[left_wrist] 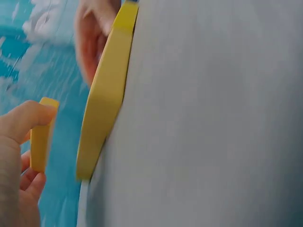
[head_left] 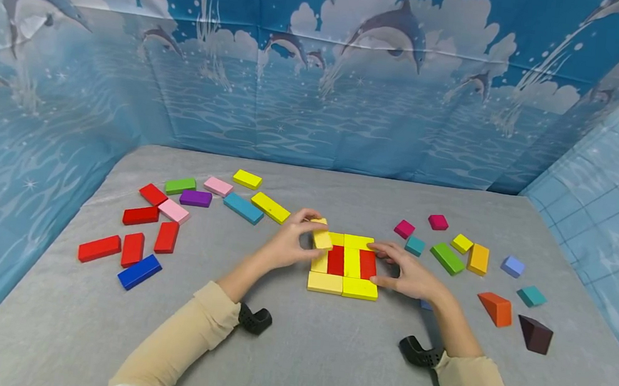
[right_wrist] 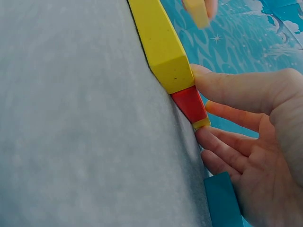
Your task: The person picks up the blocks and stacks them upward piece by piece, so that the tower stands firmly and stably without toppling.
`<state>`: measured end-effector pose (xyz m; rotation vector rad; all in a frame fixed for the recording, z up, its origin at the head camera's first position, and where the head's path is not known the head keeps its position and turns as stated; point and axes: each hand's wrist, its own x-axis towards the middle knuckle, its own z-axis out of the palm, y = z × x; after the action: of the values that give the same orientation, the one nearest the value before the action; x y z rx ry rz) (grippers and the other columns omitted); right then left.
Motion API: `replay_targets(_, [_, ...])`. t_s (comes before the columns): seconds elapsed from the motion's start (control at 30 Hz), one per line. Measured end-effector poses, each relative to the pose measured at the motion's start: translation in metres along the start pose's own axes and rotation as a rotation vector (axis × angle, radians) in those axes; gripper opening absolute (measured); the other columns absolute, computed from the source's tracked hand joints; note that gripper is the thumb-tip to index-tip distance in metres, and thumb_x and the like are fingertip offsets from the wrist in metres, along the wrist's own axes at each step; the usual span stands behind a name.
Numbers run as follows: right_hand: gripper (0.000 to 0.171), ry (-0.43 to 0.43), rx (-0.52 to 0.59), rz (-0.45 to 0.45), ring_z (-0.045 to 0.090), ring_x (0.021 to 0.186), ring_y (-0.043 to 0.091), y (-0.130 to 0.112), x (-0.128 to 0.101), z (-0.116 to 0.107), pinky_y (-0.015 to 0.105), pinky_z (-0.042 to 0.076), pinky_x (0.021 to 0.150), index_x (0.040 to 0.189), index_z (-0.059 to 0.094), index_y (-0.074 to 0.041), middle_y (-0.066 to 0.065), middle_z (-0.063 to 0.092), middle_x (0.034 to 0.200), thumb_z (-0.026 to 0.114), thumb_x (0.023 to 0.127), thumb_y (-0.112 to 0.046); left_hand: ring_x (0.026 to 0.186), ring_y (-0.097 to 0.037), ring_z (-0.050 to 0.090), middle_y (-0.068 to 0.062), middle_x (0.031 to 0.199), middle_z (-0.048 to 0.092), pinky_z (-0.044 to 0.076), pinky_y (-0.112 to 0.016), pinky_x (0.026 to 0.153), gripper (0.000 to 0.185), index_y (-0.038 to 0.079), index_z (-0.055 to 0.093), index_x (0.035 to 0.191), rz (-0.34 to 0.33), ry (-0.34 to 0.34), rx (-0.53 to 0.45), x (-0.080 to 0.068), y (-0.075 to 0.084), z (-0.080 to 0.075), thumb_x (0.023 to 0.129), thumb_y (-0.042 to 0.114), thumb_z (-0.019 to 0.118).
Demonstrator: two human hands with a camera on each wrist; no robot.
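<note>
A flat arrangement of yellow and red blocks (head_left: pixel 352 263) lies on the grey cloth between the hands. My left hand (head_left: pixel 288 244) pinches a pale yellow block (head_left: pixel 323 240) between thumb and fingers, over the arrangement's back left part. In the left wrist view this yellow block (left_wrist: pixel 42 137) is raised and tilted, thumb on its near face. My right hand (head_left: pixel 406 271) rests along the arrangement's right side, fingers loosely extended. Its thumb (right_wrist: pixel 236 90) touches the corner by a red block (right_wrist: pixel 190 103), and its other fingertips reach the yellow block behind.
Loose red blocks (head_left: pixel 100 248), a dark blue block (head_left: pixel 139 271) and other colored blocks are scattered to the left. Right of the right hand lie a green block (head_left: pixel 447 258), an orange wedge (head_left: pixel 497 308) and a dark brown wedge (head_left: pixel 535 334). A dolphin-print curtain (head_left: pixel 307 111) stands behind.
</note>
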<state>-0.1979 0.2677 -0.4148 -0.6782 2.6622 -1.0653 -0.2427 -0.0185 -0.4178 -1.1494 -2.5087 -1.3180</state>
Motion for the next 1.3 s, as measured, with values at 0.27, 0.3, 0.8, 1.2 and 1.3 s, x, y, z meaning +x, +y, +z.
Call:
replay_targets(0.27, [0.062,-0.003,-0.004,-0.011,0.045,0.114,0.034,0.0,-0.001,-0.001,0.054,0.037,0.094,0.134,0.042,-0.004,0.018,0.042,0.132,0.069,0.08,-0.02,0.119,-0.021,0.039,-0.009,0.129,0.043,0.035,-0.031,0.1,0.041,0.007,0.061,0.119,0.019,-0.237,0.0,0.019,0.018,0.039,0.08,0.019,0.071])
replay_targets(0.3, [0.062,-0.003,-0.004,-0.016,0.045,0.115,0.034,0.0,-0.001,-0.001,0.054,0.037,0.094,0.134,0.042,-0.004,0.018,0.041,0.132,0.069,0.08,-0.019,0.119,-0.02,0.039,-0.008,0.129,0.043,0.035,-0.03,0.1,0.041,0.008,0.061,0.119,0.021,-0.254,0.009,0.021,0.02,0.041,0.081,0.019,0.07])
replay_targets(0.8, [0.063,0.0,-0.022,-0.02,0.045,0.114,0.033,-0.001,-0.001,-0.001,0.054,0.037,0.094,0.134,0.042,-0.002,0.018,0.042,0.13,0.069,0.079,-0.017,0.123,-0.019,0.04,-0.008,0.132,0.044,0.031,-0.026,0.104,0.046,0.008,0.058,0.123,0.059,-0.305,0.063,0.025,0.024,0.051,0.082,0.025,0.069])
replay_targets(1.2, [0.063,-0.009,-0.003,-0.009,0.045,0.114,0.033,-0.001,0.0,0.0,0.053,0.037,0.095,0.134,0.042,-0.003,0.017,0.042,0.131,0.069,0.08,-0.021,0.126,-0.022,0.037,-0.009,0.137,0.039,0.033,-0.036,0.103,0.055,0.009,0.053,0.128,-0.024,-0.229,-0.035,0.022,0.012,0.033,0.079,0.028,0.072])
replay_targets(1.3, [0.063,-0.001,0.003,0.003,0.045,0.114,0.033,-0.001,0.0,0.0,0.053,0.037,0.095,0.134,0.042,-0.004,0.017,0.041,0.131,0.07,0.08,-0.022,0.125,-0.024,0.037,-0.012,0.135,0.041,0.033,-0.042,0.102,0.054,0.004,0.053,0.126,-0.041,-0.111,-0.055,0.019,-0.003,0.013,0.08,0.024,0.072])
